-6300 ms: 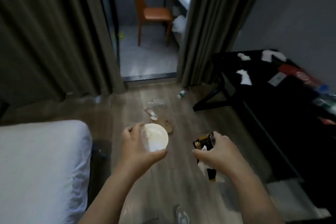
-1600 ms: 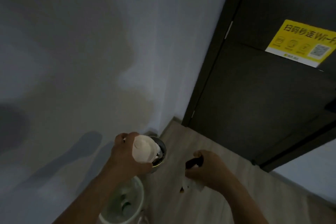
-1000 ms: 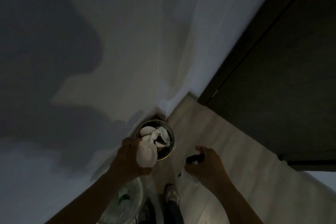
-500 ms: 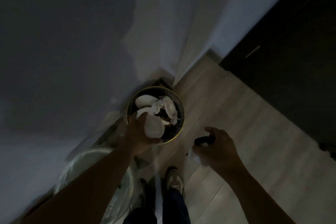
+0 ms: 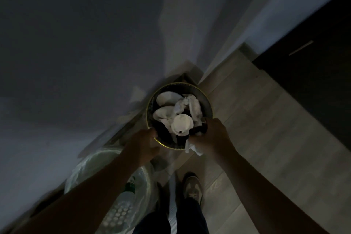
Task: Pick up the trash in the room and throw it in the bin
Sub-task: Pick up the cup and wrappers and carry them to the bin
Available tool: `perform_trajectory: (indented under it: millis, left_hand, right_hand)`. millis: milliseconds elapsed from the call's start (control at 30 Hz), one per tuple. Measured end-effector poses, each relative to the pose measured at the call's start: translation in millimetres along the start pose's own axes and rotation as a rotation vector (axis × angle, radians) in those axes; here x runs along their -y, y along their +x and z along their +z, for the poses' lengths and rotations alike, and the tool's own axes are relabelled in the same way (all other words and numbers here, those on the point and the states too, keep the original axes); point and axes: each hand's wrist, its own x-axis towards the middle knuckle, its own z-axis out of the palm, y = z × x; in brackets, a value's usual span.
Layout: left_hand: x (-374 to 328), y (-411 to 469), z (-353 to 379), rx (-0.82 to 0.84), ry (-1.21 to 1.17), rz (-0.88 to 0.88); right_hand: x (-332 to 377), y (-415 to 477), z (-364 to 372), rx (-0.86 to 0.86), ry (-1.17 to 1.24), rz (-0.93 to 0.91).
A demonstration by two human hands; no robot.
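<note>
A round dark bin with a gold rim (image 5: 208, 100) stands on the floor in the wall corner, filled with white crumpled trash. A white paper cup (image 5: 182, 124) lies on top of the pile, free of my hands. My left hand (image 5: 146, 144) hovers at the bin's near-left rim, fingers loosely curled and holding nothing. My right hand (image 5: 210, 138) is at the near-right rim and grips a dark wrapper (image 5: 198, 130) together with a white tissue (image 5: 191, 148) that hangs below the fingers.
A pale bin lined with a clear plastic bag (image 5: 91, 165) stands at lower left, with a plastic bottle (image 5: 121, 207) inside. My shoes (image 5: 192, 186) are just below the dark bin. A dark door (image 5: 313, 81) borders the wooden floor on the right.
My left hand let the white cup go into the bin and drew back to the rim. My right hand moved left with the wrapper and tissue to the bin's edge.
</note>
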Motion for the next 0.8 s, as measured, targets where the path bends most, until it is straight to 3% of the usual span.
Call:
perform_trajectory:
  millis: [200,333,433,567,800]
  left_hand:
    - [15.3,-9.9,-18.2,0.033,-0.016,-0.023]
    - [13.3,-17.3,-30.6,0.021,-0.023,-0.004]
    - [7.4,-25.3,-39.0,0.005,-0.031,0.009]
    - [-10.1,-48.5,-60.7,0.001,0.001,0.040]
    - [-74.9,-138.4,-140.2,-0.065,0.180,0.109]
  right_hand:
    - [23.7,57.9,25.7,-0.021,0.149,-0.065]
    - [21.4,71.2,31.3,0.005,0.203,0.002]
    - [28.4,58.8,30.6,-0.009,0.117,-0.024]
    - [33.2,24.9,11.4,0.029,-0.177,-0.018]
    - [104.3,-97.3,-55.0,0.034,-0.436,-0.269]
